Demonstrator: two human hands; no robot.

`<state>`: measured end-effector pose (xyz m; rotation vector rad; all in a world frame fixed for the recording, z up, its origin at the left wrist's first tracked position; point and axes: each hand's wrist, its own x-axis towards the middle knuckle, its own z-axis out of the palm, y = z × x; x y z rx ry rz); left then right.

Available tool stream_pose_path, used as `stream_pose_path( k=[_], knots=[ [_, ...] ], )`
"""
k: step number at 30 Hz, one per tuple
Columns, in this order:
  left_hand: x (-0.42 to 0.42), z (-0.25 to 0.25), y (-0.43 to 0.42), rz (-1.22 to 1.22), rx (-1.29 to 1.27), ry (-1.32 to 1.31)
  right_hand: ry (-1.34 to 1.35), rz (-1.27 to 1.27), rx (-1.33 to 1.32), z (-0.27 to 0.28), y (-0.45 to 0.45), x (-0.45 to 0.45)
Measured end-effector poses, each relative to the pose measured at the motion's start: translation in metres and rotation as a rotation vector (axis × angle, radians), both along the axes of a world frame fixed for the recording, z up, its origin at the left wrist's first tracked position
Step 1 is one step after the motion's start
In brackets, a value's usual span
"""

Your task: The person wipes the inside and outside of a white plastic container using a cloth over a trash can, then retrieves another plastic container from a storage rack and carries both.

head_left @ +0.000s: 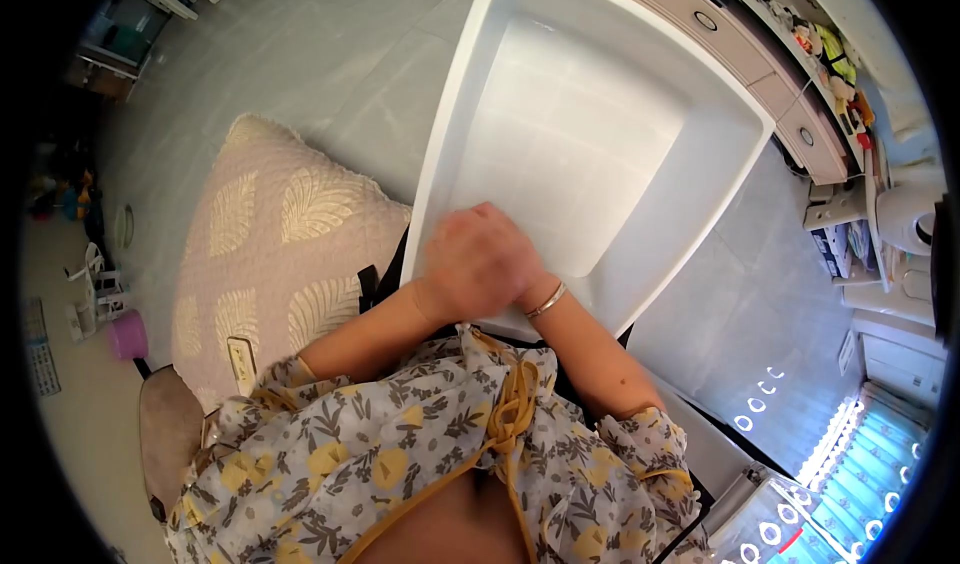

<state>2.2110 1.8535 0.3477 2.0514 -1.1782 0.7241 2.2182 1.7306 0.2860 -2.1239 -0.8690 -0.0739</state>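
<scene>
White rectangular plastic tub [590, 114] ahead, right of a pale-pink, leaf-patterned quilted cushion [275, 234]. My left hand [453, 264] and right hand [508, 259] meet over the tub's near end, blurred; can't tell whether closed or holding anything.

Left hand [447, 267] and right hand [507, 269]: blurred together — fingers, and anything between the palms, cannot be made out.
White tub [580, 124]: near rim partly hidden behind the hands; far rim clipped by the top edge beyond them.
Dresser-top items [836, 59]: well right of the hands (a colourful jumble), too small to name.
</scene>
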Motion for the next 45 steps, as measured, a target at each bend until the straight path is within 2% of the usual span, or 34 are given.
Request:
stream_pose_path(
  k=[3,5,7,8,10,12,14,16,18,20,21,23,24,25,29,30,32,36,38,41,45],
  knots=[
    [0.008,0.024,-0.003,0.382,-0.108,0.038,-0.061,-0.115,0.095,-0.004,0.007,-0.007],
    [0.017,0.033,-0.005,0.473,-0.139,0.036,-0.199,-0.07,-0.033,-0.017,0.006,-0.006],
    [0.035,0.046,0.006,0.709,-0.041,0.06,-0.176,-0.093,-0.061,-0.005,0.006,-0.008],
    [0.04,0.042,0.012,0.713,-0.036,0.059,-0.16,-0.112,-0.091,0.001,0.006,-0.009],
    [0.047,0.034,0.02,0.545,-0.056,0.503,-0.158,-0.073,-0.109,0.005,0.004,-0.005],
    [0.052,0.031,0.017,0.525,-0.069,0.507,-0.158,-0.043,-0.132,0.012,-0.004,-0.002],
    [0.056,0.032,0.017,0.502,-0.084,0.52,0.011,0.018,-0.442,0.021,-0.015,-0.003],
    [0.06,0.036,0.016,0.463,-0.136,0.651,-0.038,-0.043,-0.366,0.018,-0.017,-0.003],
    [0.062,0.037,0.013,0.438,-0.149,0.623,-0.077,-0.109,-0.285,0.015,-0.011,-0.004],
    [0.064,0.035,0.011,0.418,-0.161,0.589,-0.146,-0.004,-0.04,0.011,0.003,0.001],
    [0.066,0.035,0.011,0.414,-0.158,0.627,-0.146,-0.004,-0.037,0.015,0.003,0.0],
    [0.066,0.034,0.013,0.414,-0.152,0.666,-0.1,-0.022,-0.198,0.024,0.001,-0.002],
    [0.067,0.034,0.012,0.413,-0.146,0.688,-0.102,-0.021,-0.197,0.028,-0.002,0.0],
    [0.067,0.034,0.012,0.411,-0.14,0.709,-0.079,0.023,-0.321,0.03,-0.006,0.003],
    [0.065,0.033,0.018,0.416,-0.153,0.65,0.037,0.085,-0.658,0.041,-0.009,0.01],
    [0.064,0.034,0.018,0.408,-0.155,0.638,0.04,0.089,-0.662,0.042,-0.007,0.01],
    [0.061,0.033,0.018,0.41,-0.165,0.636,0.057,-0.253,-0.228,0.039,0.004,0.008],
    [0.065,0.032,0.018,0.419,-0.157,0.652,-0.04,-0.317,-0.041,0.022,0.023,-0.005],
    [0.066,0.031,0.015,0.413,-0.16,0.654,0.096,-0.118,-0.219,0.022,0.015,-0.021],
    [0.064,0.03,0.012,0.446,-0.116,0.612,0.208,-0.023,-0.255,0.018,0.004,-0.017],
    [0.062,0.032,0.016,0.43,-0.165,0.693,0.265,0.036,-0.379,0.029,-0.026,-0.015]
  ],
)
